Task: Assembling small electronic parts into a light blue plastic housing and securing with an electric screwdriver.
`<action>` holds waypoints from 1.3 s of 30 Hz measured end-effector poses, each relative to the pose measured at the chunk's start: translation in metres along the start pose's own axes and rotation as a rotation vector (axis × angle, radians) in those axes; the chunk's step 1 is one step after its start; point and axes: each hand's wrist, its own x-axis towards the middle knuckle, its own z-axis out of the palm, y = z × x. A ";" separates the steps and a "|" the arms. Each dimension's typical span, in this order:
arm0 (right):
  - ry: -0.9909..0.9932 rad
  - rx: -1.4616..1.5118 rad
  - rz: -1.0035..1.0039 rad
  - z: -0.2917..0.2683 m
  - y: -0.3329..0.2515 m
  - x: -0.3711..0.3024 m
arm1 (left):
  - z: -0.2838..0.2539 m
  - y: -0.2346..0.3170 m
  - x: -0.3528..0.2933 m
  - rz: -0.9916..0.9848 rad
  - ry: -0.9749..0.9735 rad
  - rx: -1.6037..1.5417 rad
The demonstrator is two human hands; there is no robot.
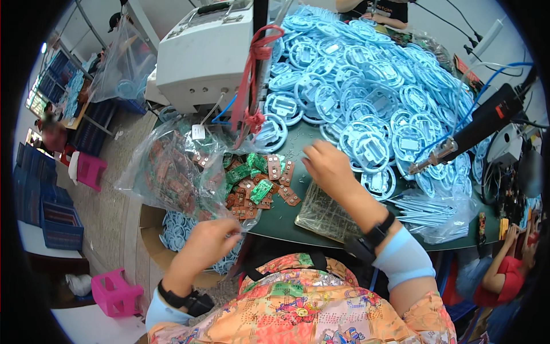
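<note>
While the left hand (211, 246) and right hand (330, 171) curl, grip unclear, one board-filled bag (175, 172) and one slab (325, 217) occupy the bench (277, 225).

Plastic is gleaming, smooth and crinkled
Beyond the right grip (329, 167), blue rings (369, 150) are showing smooth, shiny plastic; beside it, a slab (321, 207) is glinting under clear film (337, 225). Beyond the left grip (209, 241), a bag (154, 169) is showing glossy, wrinkled plastic.

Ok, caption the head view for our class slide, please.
Left hand by a clear plastic bag, right hand between small boards and a heap of light blue rings on a green table.
</note>
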 end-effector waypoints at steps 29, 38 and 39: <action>0.050 1.211 1.349 -0.086 -0.020 -0.135 | 0.068 -0.004 0.172 0.381 0.416 0.276; -0.056 0.950 1.330 -0.103 -0.025 -0.149 | 0.102 0.030 0.134 0.699 0.272 -0.100; -0.114 0.818 1.279 -0.105 -0.025 -0.151 | 0.105 0.031 0.132 0.700 0.284 -0.080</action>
